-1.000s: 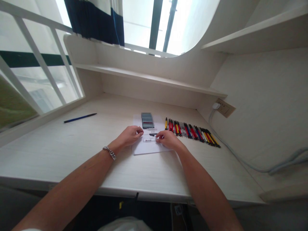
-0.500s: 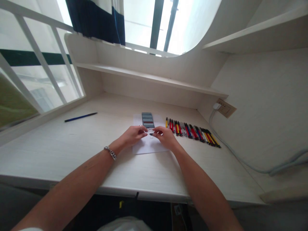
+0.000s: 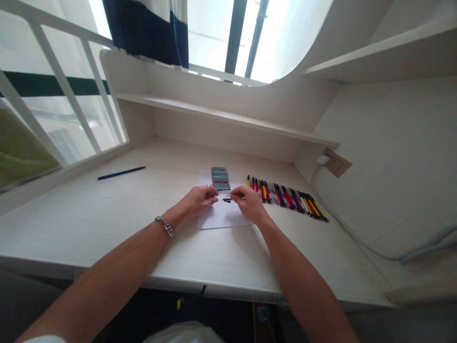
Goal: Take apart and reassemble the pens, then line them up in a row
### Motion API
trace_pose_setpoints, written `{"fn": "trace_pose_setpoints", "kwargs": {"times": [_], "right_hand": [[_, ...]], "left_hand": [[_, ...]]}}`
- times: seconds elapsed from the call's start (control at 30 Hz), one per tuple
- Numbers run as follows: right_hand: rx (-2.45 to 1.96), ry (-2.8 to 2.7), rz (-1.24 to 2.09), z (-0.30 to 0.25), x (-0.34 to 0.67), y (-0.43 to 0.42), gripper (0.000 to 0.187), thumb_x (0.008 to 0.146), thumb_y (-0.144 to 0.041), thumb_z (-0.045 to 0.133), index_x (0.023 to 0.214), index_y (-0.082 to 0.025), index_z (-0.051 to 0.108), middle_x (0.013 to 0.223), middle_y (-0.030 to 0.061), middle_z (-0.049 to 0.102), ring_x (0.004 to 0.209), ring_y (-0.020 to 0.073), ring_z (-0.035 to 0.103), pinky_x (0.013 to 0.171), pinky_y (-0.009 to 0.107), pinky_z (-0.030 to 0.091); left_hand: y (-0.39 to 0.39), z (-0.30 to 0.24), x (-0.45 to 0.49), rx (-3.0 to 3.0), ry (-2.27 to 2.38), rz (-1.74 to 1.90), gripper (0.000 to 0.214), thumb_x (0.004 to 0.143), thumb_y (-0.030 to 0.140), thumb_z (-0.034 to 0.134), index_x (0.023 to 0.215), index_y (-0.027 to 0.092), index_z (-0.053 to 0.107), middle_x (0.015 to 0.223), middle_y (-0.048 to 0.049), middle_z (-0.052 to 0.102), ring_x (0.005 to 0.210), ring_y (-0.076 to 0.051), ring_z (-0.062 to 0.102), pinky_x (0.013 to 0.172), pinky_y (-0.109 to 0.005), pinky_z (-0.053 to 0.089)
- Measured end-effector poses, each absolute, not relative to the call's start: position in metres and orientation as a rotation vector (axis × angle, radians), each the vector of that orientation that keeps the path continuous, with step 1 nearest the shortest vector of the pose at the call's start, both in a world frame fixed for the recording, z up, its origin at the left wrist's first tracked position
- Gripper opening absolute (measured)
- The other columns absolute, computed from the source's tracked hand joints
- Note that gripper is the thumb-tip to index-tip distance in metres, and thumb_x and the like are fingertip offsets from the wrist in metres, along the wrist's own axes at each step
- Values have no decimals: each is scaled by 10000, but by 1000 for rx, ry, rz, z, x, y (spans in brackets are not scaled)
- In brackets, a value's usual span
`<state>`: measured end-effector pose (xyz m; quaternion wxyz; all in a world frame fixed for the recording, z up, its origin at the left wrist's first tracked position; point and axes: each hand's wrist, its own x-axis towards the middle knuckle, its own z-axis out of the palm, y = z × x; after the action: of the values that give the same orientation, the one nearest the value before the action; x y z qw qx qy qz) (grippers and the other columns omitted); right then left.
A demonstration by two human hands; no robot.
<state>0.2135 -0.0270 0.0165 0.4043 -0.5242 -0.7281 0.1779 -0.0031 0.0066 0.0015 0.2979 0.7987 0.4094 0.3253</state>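
Observation:
My left hand (image 3: 202,198) is over the white paper (image 3: 223,220), its fingers closed in a pinch at the left end of a small pale, see-through piece (image 3: 223,194). What exactly the fingertips grip is too small to tell. Opposite it, my right hand (image 3: 247,202) is closed too, with thumb and forefinger together at the right end of that piece. Small dark bits (image 3: 227,200) show on the paper between the hands. Just behind the fingers lies a phone (image 3: 220,179) with a lit screen and a red bar on it.
A row of several pens (image 3: 285,196) in red, yellow, blue and black lies to the right. One dark blue pen (image 3: 121,173) rests far left on the desk (image 3: 143,252). At the right wall, a white plug (image 3: 322,159) sits in the socket, its cable (image 3: 342,224) running along the desk edge.
My right hand has shifted slightly right, away from my left hand. More of the dark bits and the pale piece now show between them. The view has moved a little.

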Motion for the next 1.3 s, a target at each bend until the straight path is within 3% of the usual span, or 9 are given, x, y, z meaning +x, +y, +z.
{"fn": "trace_pose_setpoints", "kwargs": {"times": [0.5, 0.83, 1.07, 1.3], "right_hand": [[-1251, -1885, 459, 20, 205, -35, 135, 851, -183, 677, 933, -222, 777, 940, 38, 768, 866, 175, 688, 829, 291, 509], [-1235, -1844, 533, 22, 208, -33, 208, 850, -213, 690, 1043, -225, 769, 904, 35, 753, 789, 157, 667, 761, 269, 502], [-1495, -1970, 308, 3, 226, -16, 142, 840, -140, 664, 903, -205, 773, 927, 56, 746, 863, 182, 654, 854, 305, 477], [-1591, -2077, 240, -8, 219, -12, 141, 862, -201, 657, 922, -222, 782, 944, 69, 726, 878, 191, 641, 832, 287, 457]], "left_hand": [[2, 1, 1, 2212, 1021, 817, 205, 819, 316, 622, 933, 158, 686, 810, -49, 702, 720, -170, 622, 686, -279, 473], [0, 2, 2, 2101, 931, 860, 219, 820, 343, 646, 946, 167, 680, 834, -51, 724, 749, -173, 658, 694, -281, 508], [8, 2, 0, 2050, 983, 964, 251, 821, 398, 654, 939, 177, 650, 866, -57, 730, 794, -181, 682, 724, -290, 532], [9, -1, -2, 2013, 961, 970, 251, 839, 390, 629, 963, 173, 609, 817, -47, 712, 728, -170, 689, 696, -293, 538]]}}
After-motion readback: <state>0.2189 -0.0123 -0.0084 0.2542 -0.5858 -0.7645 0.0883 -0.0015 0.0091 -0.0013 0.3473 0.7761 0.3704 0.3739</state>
